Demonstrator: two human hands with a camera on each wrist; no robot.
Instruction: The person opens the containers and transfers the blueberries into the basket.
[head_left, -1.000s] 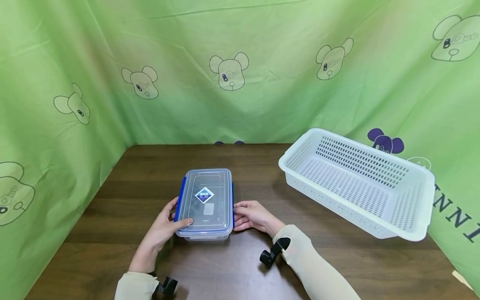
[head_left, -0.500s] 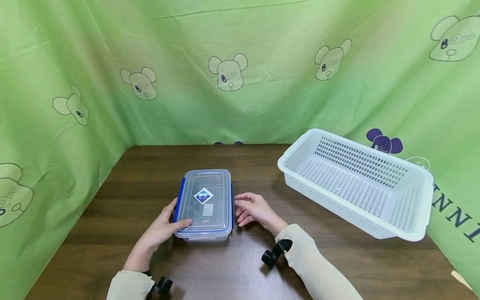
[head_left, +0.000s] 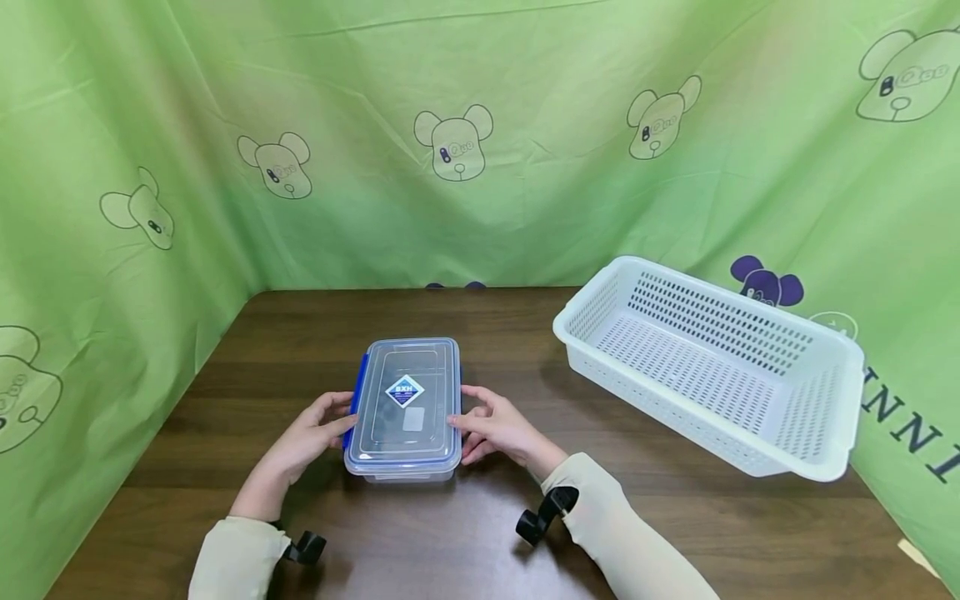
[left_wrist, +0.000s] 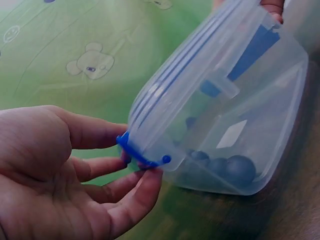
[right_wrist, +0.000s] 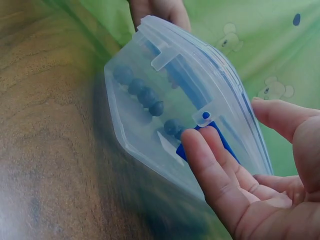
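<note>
A clear plastic food container (head_left: 405, 433) with a blue-trimmed lid and blue side latches sits on the table between both hands. My left hand (head_left: 306, 433) holds its left side; in the left wrist view the thumb and fingers pinch the blue latch (left_wrist: 142, 152) there. On the right side, my right hand (head_left: 501, 429) grips the container, thumb on the lid's edge and fingertips against the wall by the other latch (right_wrist: 225, 142), which stands out from the wall. Several dark round balls (right_wrist: 145, 95) show through the container's wall.
A white perforated plastic basket (head_left: 675, 400) stands at the right of the brown wooden table (head_left: 450, 542). Behind and beside the table hangs a green cloth (head_left: 360, 233) printed with bear heads.
The right hand came off the container's right side, then returned with its thumb on the lid. My left thumb slid from the lid's top out to its left edge.
</note>
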